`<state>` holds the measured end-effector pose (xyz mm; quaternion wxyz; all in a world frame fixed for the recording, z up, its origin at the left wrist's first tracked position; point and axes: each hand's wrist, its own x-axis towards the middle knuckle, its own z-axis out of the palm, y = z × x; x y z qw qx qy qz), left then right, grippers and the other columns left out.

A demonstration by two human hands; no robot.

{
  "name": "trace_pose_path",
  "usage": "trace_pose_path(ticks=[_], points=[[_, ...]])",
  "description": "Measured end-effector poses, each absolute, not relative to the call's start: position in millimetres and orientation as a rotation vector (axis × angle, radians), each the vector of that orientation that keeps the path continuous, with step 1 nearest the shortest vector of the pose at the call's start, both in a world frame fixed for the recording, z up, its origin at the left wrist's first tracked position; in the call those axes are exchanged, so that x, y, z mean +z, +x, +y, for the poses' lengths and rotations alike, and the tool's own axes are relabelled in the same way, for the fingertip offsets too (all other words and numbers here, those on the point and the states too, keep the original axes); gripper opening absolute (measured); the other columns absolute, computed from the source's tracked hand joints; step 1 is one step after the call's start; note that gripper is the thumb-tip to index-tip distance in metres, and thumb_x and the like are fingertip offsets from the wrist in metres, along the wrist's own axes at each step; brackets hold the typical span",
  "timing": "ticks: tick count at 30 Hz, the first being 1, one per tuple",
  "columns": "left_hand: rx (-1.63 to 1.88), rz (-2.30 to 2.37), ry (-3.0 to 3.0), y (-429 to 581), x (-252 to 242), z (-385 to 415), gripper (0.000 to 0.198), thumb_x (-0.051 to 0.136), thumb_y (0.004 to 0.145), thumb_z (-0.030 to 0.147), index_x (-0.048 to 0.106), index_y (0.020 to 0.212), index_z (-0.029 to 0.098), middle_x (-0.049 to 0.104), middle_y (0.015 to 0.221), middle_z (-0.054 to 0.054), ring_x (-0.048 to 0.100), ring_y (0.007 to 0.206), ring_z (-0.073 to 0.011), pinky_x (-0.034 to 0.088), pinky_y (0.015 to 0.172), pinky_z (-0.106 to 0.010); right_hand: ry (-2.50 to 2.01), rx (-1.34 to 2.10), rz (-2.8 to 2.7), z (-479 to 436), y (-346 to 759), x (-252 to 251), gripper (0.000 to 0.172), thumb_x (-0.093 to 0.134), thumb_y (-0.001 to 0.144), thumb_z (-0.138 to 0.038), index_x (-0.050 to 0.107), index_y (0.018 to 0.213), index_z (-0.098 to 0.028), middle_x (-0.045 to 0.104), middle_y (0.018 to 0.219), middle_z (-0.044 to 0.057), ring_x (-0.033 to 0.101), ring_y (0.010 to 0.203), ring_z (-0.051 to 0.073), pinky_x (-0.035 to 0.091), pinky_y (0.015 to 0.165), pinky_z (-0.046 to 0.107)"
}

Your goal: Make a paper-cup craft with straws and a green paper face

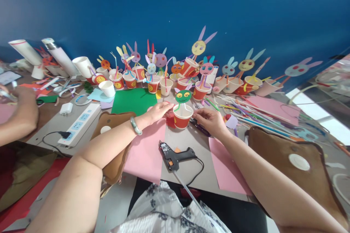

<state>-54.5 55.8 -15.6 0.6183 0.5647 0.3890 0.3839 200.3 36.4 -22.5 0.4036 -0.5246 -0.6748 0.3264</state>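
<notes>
A red and white paper cup (182,118) stands upright on the table in front of me. From it rises a green paper face (183,96) with yellow eyes and pink ears, on thin stems. My left hand (161,112) is at the cup's left side, its fingers drawn together by some red paper (170,119); what they pinch is unclear. At the right side, my right hand (209,120) has thumb and finger pinched near the rim, on something too small to name. A black glue gun (175,156) lies nearer me, with a glue stick sticking out of its back.
Several cups with paper rabbit faces (206,68) line the blue wall. Pink sheets (146,151), a green sheet (135,101), pipe cleaners (262,113), brown cushions (292,160) and a power strip (83,123) surround the work. Another person's arm (23,113) is at left.
</notes>
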Motion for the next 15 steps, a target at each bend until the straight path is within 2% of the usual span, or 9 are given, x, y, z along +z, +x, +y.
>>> trace_pose_path(ticks=[8, 12, 15], points=[[0.837, 0.914, 1.456, -52.1, -3.6, 48.7, 0.047, 0.065, 0.086, 0.063, 0.059, 0.089, 0.016, 0.06, 0.081, 0.0, 0.059, 0.079, -0.0132, 0.048, 0.078, -0.03, -1.363, 0.674, -1.829, 36.7, 203.9, -20.9, 0.038, 0.07, 0.08, -0.054, 0.073, 0.074, -0.016, 0.071, 0.065, 0.004, 0.058, 0.056, 0.015, 0.044, 0.054, 0.028], [0.822, 0.93, 1.541, -52.2, -2.3, 47.1, 0.04, 0.062, 0.09, 0.057, 0.06, 0.094, 0.017, 0.058, 0.082, 0.001, 0.057, 0.08, -0.0124, 0.046, 0.081, -0.03, -1.388, 0.674, -1.853, 36.4, 205.3, -18.9, 0.034, 0.069, 0.081, -0.05, 0.073, 0.076, -0.017, 0.072, 0.068, 0.005, 0.059, 0.058, 0.016, 0.044, 0.056, 0.029], [0.835, 0.913, 1.55, -52.7, -4.4, 47.4, 0.038, 0.065, 0.089, 0.053, 0.061, 0.099, 0.016, 0.061, 0.09, -0.001, 0.058, 0.084, -0.0126, 0.046, 0.084, -0.031, -1.376, 0.641, -1.876, 36.6, 207.4, -17.2, 0.029, 0.067, 0.083, -0.046, 0.074, 0.078, -0.018, 0.073, 0.071, 0.005, 0.062, 0.062, 0.017, 0.046, 0.059, 0.03]])
